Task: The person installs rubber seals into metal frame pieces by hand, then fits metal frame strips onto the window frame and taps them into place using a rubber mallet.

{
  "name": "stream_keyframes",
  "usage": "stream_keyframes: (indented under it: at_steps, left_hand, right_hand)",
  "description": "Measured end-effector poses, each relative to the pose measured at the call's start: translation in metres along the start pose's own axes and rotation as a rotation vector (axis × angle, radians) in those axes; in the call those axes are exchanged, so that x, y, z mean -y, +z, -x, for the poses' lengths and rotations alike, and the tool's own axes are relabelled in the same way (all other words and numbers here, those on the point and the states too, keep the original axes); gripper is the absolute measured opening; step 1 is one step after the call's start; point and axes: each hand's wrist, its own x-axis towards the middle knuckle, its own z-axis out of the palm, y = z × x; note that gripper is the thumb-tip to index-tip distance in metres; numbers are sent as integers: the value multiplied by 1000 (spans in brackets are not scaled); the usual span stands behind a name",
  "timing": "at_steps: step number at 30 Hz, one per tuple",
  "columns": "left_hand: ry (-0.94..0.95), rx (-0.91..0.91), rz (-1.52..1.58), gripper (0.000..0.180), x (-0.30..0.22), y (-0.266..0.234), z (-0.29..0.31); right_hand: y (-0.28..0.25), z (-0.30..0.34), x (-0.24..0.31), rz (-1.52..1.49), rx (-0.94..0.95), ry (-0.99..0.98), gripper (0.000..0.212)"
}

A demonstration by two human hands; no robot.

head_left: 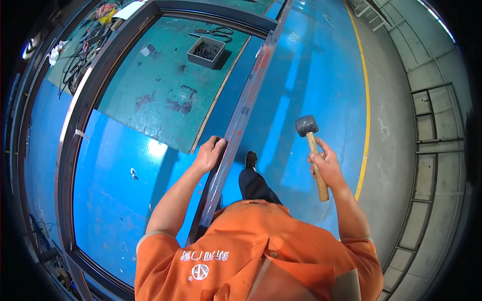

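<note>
My right hand point(327, 164) is closed round the wooden handle of a rubber mallet point(307, 125). The mallet's black head points up and away from me, over the blue floor and clear of the frame. My left hand point(208, 154) grips the near right bar of a large dark metal frame point(247, 103), its fingers curled at the bar's inner edge. That bar has a shiny film-like face with red marks, and it runs from beside my body toward the far side.
Within the frame's outline, a green board point(155, 80) bears a grey box point(206, 52) of small dark pieces and a pair of scissors point(221, 33). Tools and cables point(85, 62) clutter the far left. On the right, a yellow floor line point(368, 105) runs before leaning frames point(433, 143).
</note>
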Motion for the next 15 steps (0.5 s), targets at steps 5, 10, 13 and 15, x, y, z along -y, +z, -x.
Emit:
stream_keyframes:
  at_steps: [5,10,13,15]
  left_hand:
    - [-59,15,-23,51,-37,13,-91]
    - [-132,-25,-8,60,-69,16,-133]
    - [-162,-21,28,60,-79,18,-164]
    - [-153,-26,43,60,-89,17,-194]
  right_hand:
    - [-58,-122,56,20,55,-46,65]
    - [-87,-253,162,139,201,-138,65]
    - [-78,-323,228,105,200,-193,62]
    - [-74,-373,265,204,265,-175,59]
